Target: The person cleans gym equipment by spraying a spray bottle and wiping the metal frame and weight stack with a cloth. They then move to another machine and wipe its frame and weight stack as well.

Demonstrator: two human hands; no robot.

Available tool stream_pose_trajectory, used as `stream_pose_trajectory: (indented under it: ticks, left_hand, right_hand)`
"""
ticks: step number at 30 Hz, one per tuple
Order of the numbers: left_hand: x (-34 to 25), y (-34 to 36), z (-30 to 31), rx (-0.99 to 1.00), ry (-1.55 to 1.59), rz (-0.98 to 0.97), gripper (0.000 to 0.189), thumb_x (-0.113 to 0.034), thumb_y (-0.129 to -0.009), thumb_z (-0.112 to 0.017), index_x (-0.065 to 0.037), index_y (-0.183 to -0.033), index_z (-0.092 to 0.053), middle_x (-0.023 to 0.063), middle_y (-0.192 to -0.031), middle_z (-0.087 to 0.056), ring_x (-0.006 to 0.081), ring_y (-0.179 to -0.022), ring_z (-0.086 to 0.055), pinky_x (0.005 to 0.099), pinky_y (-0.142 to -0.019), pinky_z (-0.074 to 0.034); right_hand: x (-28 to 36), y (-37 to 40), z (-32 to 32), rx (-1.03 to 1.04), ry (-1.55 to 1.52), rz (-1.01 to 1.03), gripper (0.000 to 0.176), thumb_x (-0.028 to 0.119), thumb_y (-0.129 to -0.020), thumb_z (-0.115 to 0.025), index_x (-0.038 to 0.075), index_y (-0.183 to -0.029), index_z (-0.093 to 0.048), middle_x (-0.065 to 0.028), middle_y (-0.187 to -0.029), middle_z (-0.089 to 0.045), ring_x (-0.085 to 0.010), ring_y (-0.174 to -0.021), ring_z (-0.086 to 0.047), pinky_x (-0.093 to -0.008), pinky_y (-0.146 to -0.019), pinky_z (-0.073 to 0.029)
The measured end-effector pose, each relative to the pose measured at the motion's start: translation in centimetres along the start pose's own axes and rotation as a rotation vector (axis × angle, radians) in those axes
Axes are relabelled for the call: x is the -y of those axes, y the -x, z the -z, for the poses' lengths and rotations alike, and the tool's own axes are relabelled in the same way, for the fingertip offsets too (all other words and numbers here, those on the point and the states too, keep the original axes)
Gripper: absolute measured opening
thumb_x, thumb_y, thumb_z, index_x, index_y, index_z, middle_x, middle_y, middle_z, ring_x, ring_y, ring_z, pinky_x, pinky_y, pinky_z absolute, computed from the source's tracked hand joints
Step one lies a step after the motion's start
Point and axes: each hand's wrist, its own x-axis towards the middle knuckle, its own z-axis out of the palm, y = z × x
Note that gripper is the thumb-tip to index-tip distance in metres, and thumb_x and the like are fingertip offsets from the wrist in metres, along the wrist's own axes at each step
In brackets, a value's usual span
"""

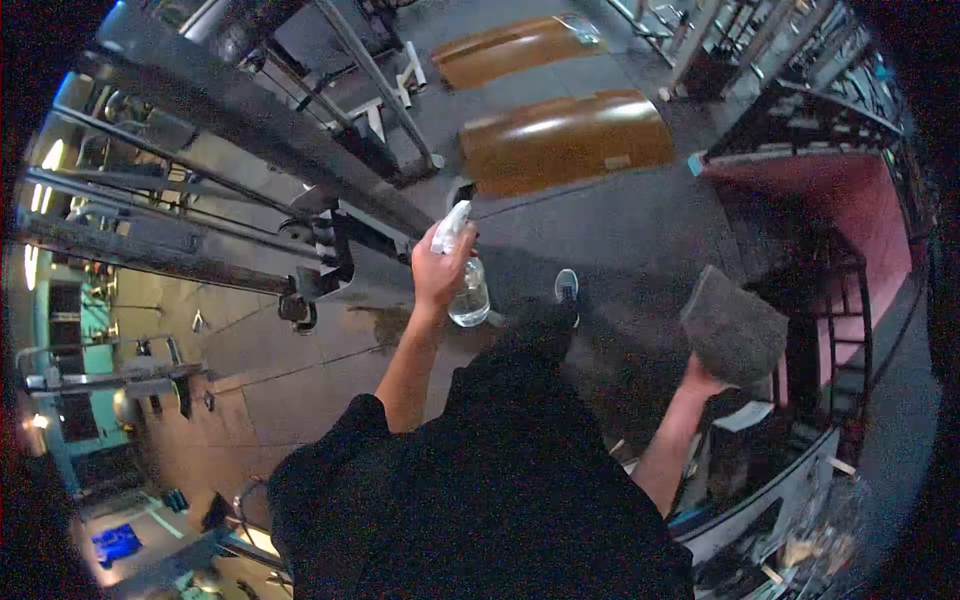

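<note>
My left hand (441, 268) is wrapped round the neck of a clear spray bottle (470, 302) with a white trigger head, held upright in front of my body. Clear liquid shows in its lower part. Out to the right, my right hand (704, 376) grips a dark grey cloth (735, 328) that looks folded into a thick pad. The cloth covers most of my right fingers. Between the two hands, one shoe (567, 286) shows on the dark floor.
A metal gym machine frame (260, 130) runs along my left. Ahead lie two brown curved panels (570, 140) on the floor. On the right stand a pink wall (870, 215) and a black rack (845, 340). Cluttered shelving (770, 520) is close by my right side.
</note>
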Motion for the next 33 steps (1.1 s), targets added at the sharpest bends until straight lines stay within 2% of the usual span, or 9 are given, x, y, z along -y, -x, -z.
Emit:
stream_pose_trajectory:
  ticks: [11,12,17,19,22,23,24,29,33]
  left_hand:
    - [-4.6,-16.7,-9.9,-0.29,-0.015,-0.003,0.031,-0.024,-0.097,-0.072,0.002,-0.114,-0.071,0.003,-0.087,-0.072,0.0087,-0.073,-0.066,0.0259,-0.065,-0.052]
    - [-4.0,-18.3,-10.3,-0.285,0.123,-0.081,0.033,-0.024,-0.096,-0.073,0.003,-0.116,-0.07,0.0023,-0.087,-0.072,0.0076,-0.073,-0.065,0.0247,-0.065,-0.052]
    - [-5.3,-23.0,-10.5,-0.441,-0.007,-0.131,0.032,-0.023,-0.096,-0.073,0.003,-0.115,-0.07,0.0031,-0.089,-0.072,0.0079,-0.077,-0.065,0.0255,-0.065,-0.054]
    - [-7.4,-24.2,-11.1,-0.545,0.027,-0.107,0.034,-0.024,-0.096,-0.074,0.003,-0.115,-0.071,0.0041,-0.09,-0.072,0.009,-0.078,-0.066,0.026,-0.065,-0.054]
    - [-5.5,-26.2,-10.1,-0.658,-0.209,-0.021,0.038,-0.029,-0.093,-0.075,-0.001,-0.119,-0.073,0.0041,-0.096,-0.075,0.0104,-0.076,-0.067,0.0273,-0.067,-0.053]
    - [-5.6,-26.4,-10.2,-0.676,-0.258,0.071,0.037,-0.031,-0.094,-0.074,-0.001,-0.116,-0.073,0.0038,-0.097,-0.075,0.0104,-0.078,-0.067,0.0283,-0.068,-0.053]
    - [-5.1,-26.9,-11.2,-0.758,-0.068,0.028,0.04,-0.031,-0.095,-0.073,-0.001,-0.122,-0.071,0.0052,-0.1,-0.075,0.0102,-0.08,-0.067,0.0282,-0.068,-0.053]
    - [-5.2,-28.1,-14.1,-1.06,-0.077,0.003,0.032,-0.02,-0.098,-0.07,0.005,-0.119,-0.07,0.0099,-0.101,-0.074,0.0135,-0.078,-0.068,0.0272,-0.068,-0.056]
    - [-3.7,-28.9,-16.6,-1.129,-0.078,0.144,0.037,-0.021,-0.098,-0.068,0.006,-0.123,-0.068,0.009,-0.101,-0.073,0.0131,-0.08,-0.068,0.0264,-0.068,-0.054]
  right_hand:
    - [-10.2,-18.2,7.2,-0.3,0.33,-0.58,0.056,0.041,-0.1,-0.054,0.006,-0.143,-0.051,-0.0148,-0.145,-0.053,-0.0356,-0.134,-0.048,-0.0512,-0.12,-0.029]
    - [-11.3,-20.6,6.7,-0.288,0.336,-0.61,0.055,0.041,-0.1,-0.054,0.006,-0.142,-0.051,-0.0148,-0.144,-0.054,-0.0356,-0.134,-0.049,-0.0512,-0.12,-0.03]
    - [-20.0,-35.6,2.3,-0.121,0.298,-0.76,0.053,0.042,-0.1,-0.054,0.006,-0.14,-0.053,-0.0147,-0.142,-0.055,-0.0354,-0.132,-0.05,-0.051,-0.118,-0.032]
    - [-24.2,-42.0,-0.5,-0.011,0.259,-0.817,0.052,0.042,-0.1,-0.053,0.006,-0.139,-0.054,-0.0147,-0.14,-0.056,-0.0353,-0.131,-0.051,-0.051,-0.118,-0.032]
    - [-29.0,-50.1,-4.7,0.131,0.231,-0.901,0.051,0.042,-0.1,-0.053,0.006,-0.138,-0.055,-0.0147,-0.139,-0.057,-0.0352,-0.13,-0.052,-0.0509,-0.117,-0.033]
    - [-29.9,-52.2,-5.6,0.149,0.234,-0.93,0.051,0.042,-0.101,-0.053,0.006,-0.137,-0.055,-0.0147,-0.138,-0.057,-0.0351,-0.129,-0.052,-0.0508,-0.117,-0.034]
    - [-30.3,-54.2,-6.6,0.159,0.235,-0.95,0.051,0.042,-0.101,-0.053,0.007,-0.137,-0.055,-0.0147,-0.138,-0.058,-0.0351,-0.129,-0.052,-0.0508,-0.117,-0.034]
    - [-31.9,-63.1,-10.0,0.181,0.235,-1.045,0.049,0.042,-0.101,-0.052,0.007,-0.134,-0.057,-0.0146,-0.135,-0.059,-0.0349,-0.127,-0.054,-0.0506,-0.116,-0.036]
    - [-34.4,-70.3,-12.3,0.208,0.273,-1.097,0.048,0.042,-0.101,-0.052,0.007,-0.133,-0.059,-0.0145,-0.133,-0.06,-0.0347,-0.125,-0.055,-0.0505,-0.115,-0.037]
